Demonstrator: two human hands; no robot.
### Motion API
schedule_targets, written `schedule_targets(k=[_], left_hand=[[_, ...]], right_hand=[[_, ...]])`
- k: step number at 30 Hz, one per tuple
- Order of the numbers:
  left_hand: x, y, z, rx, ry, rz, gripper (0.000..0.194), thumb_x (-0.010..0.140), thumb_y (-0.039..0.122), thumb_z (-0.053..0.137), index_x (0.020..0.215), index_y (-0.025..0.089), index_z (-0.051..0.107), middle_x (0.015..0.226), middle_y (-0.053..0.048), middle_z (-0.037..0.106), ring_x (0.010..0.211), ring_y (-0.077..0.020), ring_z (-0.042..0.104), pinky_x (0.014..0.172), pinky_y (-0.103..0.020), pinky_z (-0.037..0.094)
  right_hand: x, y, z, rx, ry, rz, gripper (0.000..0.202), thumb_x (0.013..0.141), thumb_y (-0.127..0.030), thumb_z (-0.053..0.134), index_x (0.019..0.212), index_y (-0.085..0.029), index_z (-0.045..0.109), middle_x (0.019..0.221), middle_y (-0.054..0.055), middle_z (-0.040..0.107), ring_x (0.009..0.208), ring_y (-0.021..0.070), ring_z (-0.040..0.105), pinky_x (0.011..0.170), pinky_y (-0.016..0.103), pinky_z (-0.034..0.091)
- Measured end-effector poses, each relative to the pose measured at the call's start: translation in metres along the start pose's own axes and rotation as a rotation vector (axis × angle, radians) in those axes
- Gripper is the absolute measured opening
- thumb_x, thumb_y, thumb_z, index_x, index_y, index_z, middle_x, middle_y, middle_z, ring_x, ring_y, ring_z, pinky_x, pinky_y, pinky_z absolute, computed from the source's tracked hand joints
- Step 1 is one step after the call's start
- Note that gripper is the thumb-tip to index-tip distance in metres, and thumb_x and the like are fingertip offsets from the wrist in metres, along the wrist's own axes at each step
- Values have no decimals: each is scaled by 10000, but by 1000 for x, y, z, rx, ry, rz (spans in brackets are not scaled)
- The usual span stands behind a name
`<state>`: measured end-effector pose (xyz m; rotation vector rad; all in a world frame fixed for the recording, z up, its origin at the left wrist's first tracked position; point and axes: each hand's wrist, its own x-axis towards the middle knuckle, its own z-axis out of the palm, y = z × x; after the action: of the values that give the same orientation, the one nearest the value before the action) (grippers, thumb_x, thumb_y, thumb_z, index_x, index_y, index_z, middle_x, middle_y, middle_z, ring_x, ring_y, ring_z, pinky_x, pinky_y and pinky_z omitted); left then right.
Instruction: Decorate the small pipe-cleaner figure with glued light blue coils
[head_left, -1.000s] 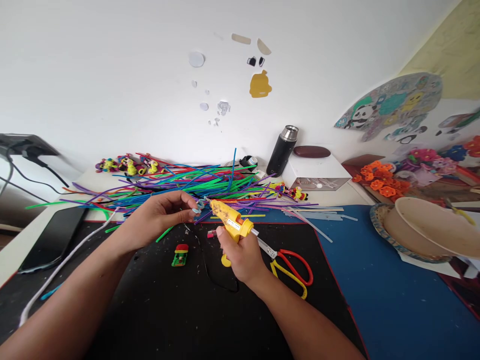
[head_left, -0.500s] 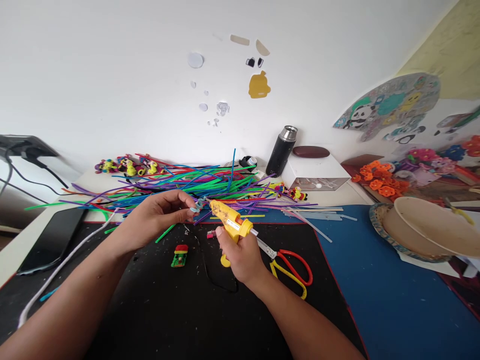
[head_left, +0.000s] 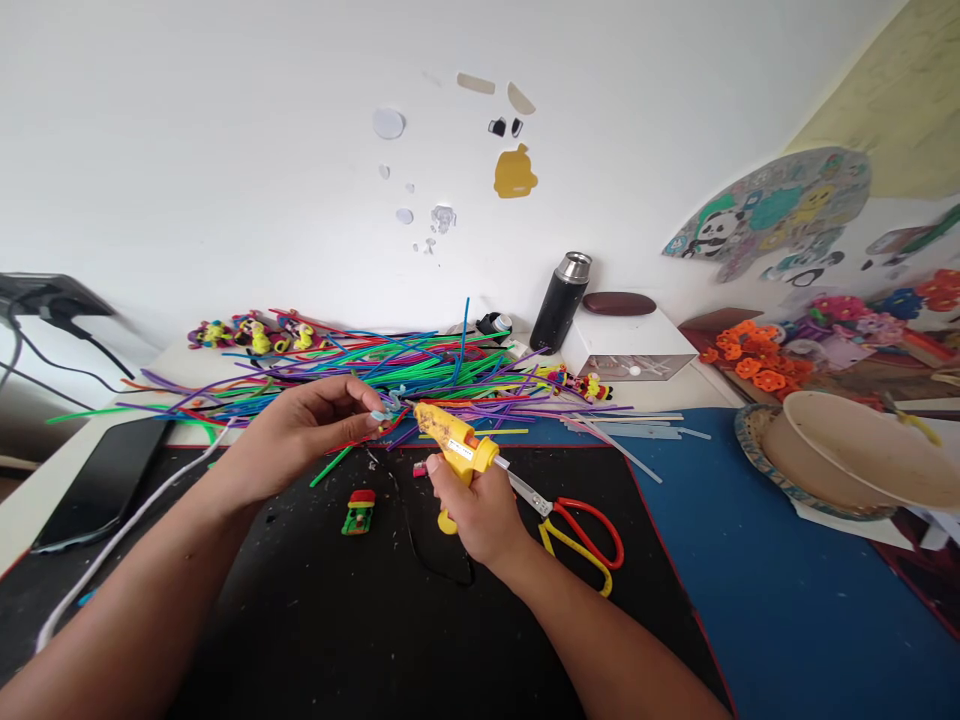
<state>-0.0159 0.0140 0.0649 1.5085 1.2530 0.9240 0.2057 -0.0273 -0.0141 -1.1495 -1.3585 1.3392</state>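
Observation:
My right hand (head_left: 484, 505) is wrapped round the handle of a yellow glue gun (head_left: 450, 435), its nozzle pointing up and left. Between the thumb and fingers of my left hand (head_left: 326, 420) is a small light-blue piece (head_left: 388, 408), close to the nozzle; its exact shape is too small to make out. On the black mat (head_left: 322, 630) below lies a small green, red and yellow figure piece (head_left: 359, 512). A little pink piece (head_left: 420, 468) rests just left of the glue gun. Scissors (head_left: 577, 530) with red and yellow handles lie beside my right wrist.
A heap of coloured pipe cleaners (head_left: 420, 360) spreads along the back. Behind it stand a black flask (head_left: 559, 305) and a white box (head_left: 630, 345). A phone (head_left: 105, 485) and white cable (head_left: 127, 545) lie left; a bowl (head_left: 840, 460) is at right. Glue sticks (head_left: 630, 455) lie on the blue mat.
The light-blue piece and my left fingers have shifted slightly, the piece now turned differently near the nozzle. The glue gun has moved slightly left, still in my right hand.

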Motion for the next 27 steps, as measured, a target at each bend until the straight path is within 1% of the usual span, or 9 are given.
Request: schedule_targets(k=[4, 6, 8, 10, 13, 16, 18, 22, 27], left_hand=[[-2, 1, -17, -7, 127, 43, 236, 774, 377, 875, 887, 219, 740, 807, -5, 693, 751, -170, 616, 680, -280, 509], [-5, 3, -25, -49, 221, 84, 233, 765, 361, 879, 876, 221, 729, 812, -8, 704, 763, -179, 645, 698, -293, 525], [-8, 6, -30, -83, 266, 127, 220, 774, 341, 871, 878, 218, 720, 803, -2, 699, 754, -172, 652, 704, -290, 528], [-11, 11, -32, -77, 251, 161, 206, 789, 324, 854, 889, 207, 716, 806, 2, 689, 748, -158, 641, 709, -279, 523], [-14, 16, -30, 10, 183, 186, 205, 825, 348, 810, 910, 190, 709, 829, -8, 685, 760, -162, 622, 699, -276, 506], [-16, 17, -24, 168, 157, 221, 191, 887, 381, 731, 942, 200, 709, 867, -13, 698, 793, -177, 621, 727, -288, 492], [-16, 16, -20, 269, 143, 252, 178, 906, 388, 683, 942, 216, 707, 863, -10, 705, 789, -188, 626, 724, -294, 483], [-15, 13, -14, 405, 118, 313, 147, 923, 371, 630, 930, 242, 700, 889, -9, 733, 813, -209, 653, 723, -300, 479], [-14, 8, -12, 488, 76, 332, 138, 944, 351, 606, 971, 246, 691, 967, -25, 754, 837, -218, 670, 727, -309, 485]], right_hand=[[-1, 0, -2, -57, -36, -4, 407, 955, -538, 608, 700, -224, 555, 601, -24, 500, 559, 145, 483, 539, 271, 398], [-4, -1, -2, -150, -104, -77, 405, 971, -518, 601, 692, -228, 556, 603, -19, 515, 569, 150, 492, 556, 272, 395], [-8, -3, 1, -288, -203, -183, 395, 982, -476, 597, 677, -230, 543, 616, -12, 538, 586, 153, 507, 584, 274, 387], [-13, -5, 7, -437, -282, -275, 357, 971, -435, 620, 685, -230, 556, 651, -8, 588, 601, 154, 530, 599, 276, 364], [-20, -5, 21, -642, -331, -341, 284, 938, -416, 664, 731, -230, 607, 714, 0, 675, 619, 159, 574, 587, 280, 323], [-25, -3, 38, -844, -429, -425, 256, 927, -469, 672, 837, -229, 684, 809, 25, 760, 684, 188, 656, 598, 285, 351], [-27, -4, 49, -970, -506, -470, 305, 923, -517, 670, 915, -216, 717, 883, 52, 797, 742, 219, 705, 595, 294, 377], [-28, -4, 68, -1125, -594, -455, 458, 950, -614, 617, 1005, -176, 740, 919, 93, 815, 759, 257, 744, 580, 314, 430], [-26, -2, 82, -1135, -668, -419, 586, 943, -729, 594, 1022, -166, 739, 946, 111, 821, 777, 272, 762, 610, 324, 482]])
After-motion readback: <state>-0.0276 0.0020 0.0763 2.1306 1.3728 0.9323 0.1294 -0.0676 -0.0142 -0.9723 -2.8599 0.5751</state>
